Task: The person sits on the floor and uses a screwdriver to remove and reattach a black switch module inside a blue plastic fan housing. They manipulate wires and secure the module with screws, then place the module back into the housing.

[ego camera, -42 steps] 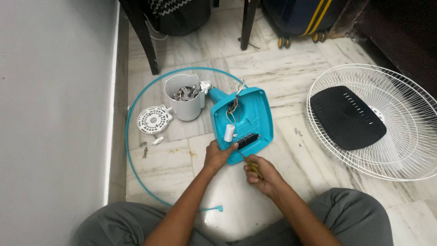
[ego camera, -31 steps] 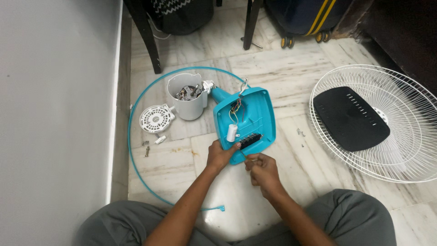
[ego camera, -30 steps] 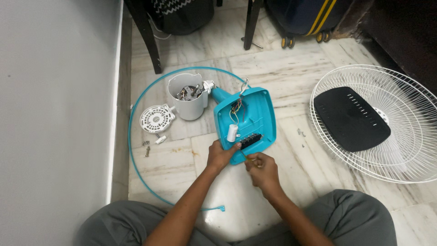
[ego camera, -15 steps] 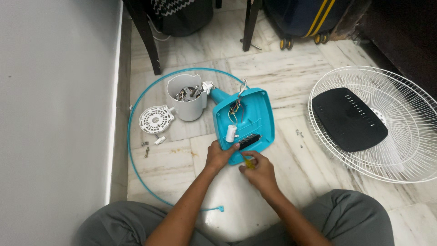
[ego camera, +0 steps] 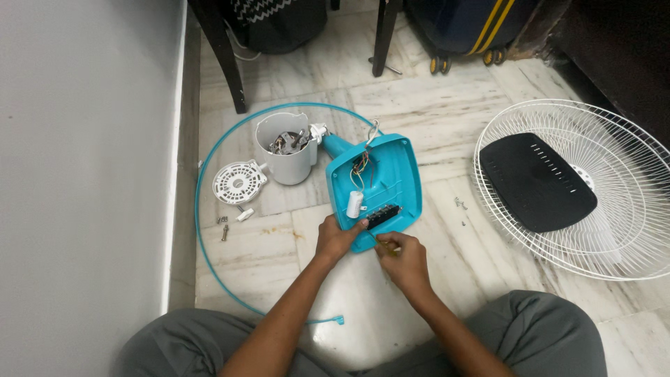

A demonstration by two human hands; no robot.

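An opened turquoise fan base [ego camera: 391, 167] lies on the marble floor, showing coloured wires, a white cylindrical capacitor [ego camera: 355, 204] and a black switch block [ego camera: 383, 214]. My left hand [ego camera: 336, 237] grips the base's near edge beside the capacitor. Closed around a small yellow-handled tool, my right hand [ego camera: 403, 257] points its tip at the switch block.
A white motor housing [ego camera: 285, 149] stands next to a round white vented cover [ego camera: 239, 181]. Loose screws [ego camera: 223, 225] lie near the wall. A turquoise ring [ego camera: 202, 209] circles these parts. A white wire fan guard [ego camera: 614, 216] with a black plate lies to the right. Chair legs and a suitcase stand behind.
My right hand has moved up and left from beside the base to its near edge, bringing the tool close to the switch block. The left hand stays on the base.
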